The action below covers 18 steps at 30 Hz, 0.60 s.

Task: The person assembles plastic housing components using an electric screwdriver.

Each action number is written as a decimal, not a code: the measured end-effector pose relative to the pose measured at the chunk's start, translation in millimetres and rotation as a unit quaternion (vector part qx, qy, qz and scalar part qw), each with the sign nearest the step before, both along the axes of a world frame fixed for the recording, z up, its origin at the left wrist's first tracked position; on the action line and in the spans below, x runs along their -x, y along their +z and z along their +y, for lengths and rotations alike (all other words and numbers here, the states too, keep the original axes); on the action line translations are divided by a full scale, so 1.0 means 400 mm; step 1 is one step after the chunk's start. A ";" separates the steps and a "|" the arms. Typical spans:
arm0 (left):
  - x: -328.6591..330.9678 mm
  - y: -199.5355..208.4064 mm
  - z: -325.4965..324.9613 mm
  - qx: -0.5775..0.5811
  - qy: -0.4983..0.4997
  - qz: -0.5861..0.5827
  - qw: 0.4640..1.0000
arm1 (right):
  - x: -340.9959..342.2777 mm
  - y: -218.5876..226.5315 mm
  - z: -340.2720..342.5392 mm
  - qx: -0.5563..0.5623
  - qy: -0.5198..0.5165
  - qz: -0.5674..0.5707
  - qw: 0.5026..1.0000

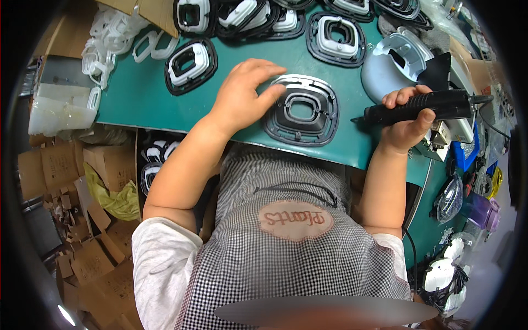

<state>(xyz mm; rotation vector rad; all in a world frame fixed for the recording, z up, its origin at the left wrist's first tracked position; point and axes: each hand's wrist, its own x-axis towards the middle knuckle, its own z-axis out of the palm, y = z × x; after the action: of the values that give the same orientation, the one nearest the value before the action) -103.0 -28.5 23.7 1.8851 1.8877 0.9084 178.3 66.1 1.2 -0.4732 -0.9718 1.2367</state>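
On the green table in front of me lies a black plastic frame (302, 133), rounded-square with an oval opening in its middle. A white strip (308, 80) runs along the frame's far edge. My left hand (248, 93) is at the frame's far left corner, thumb and fingers apart with nothing between them; whether the fingertips touch it I cannot tell. Held to the right of the frame, a black electric screwdriver (421, 105) is wrapped by the fingers of my right hand (408, 118). Its tip points left, apart from the frame.
Black-and-white frames (336, 38) crowd the table's far side, one (191, 65) nearer on the left. White plastic rings (155, 45) pile up at far left. A light-blue rounded housing (385, 66) stands beyond my right hand. Cardboard boxes (60, 165) fill the floor at left.
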 end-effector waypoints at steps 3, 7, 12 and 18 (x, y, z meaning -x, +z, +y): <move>-0.001 0.016 -0.045 -0.032 -0.160 0.046 0.986 | 0.005 -0.006 0.007 -0.001 0.002 -0.008 1.000; -0.025 -0.047 -0.082 -0.048 -0.167 0.051 0.983 | 0.007 -0.016 0.015 0.013 0.062 0.036 0.997; -0.077 -0.088 -0.052 -0.097 -0.176 -0.030 0.979 | -0.049 -0.039 0.019 0.011 0.102 0.027 0.994; 0.066 0.015 -0.074 -0.214 0.000 0.022 0.977 | -0.050 -0.040 0.015 -0.009 0.116 0.038 0.992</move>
<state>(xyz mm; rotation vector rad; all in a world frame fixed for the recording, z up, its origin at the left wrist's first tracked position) -129.5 -58.2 29.7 2.1521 1.8248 1.3737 198.1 72.2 -14.8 -0.3018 -0.9913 1.4430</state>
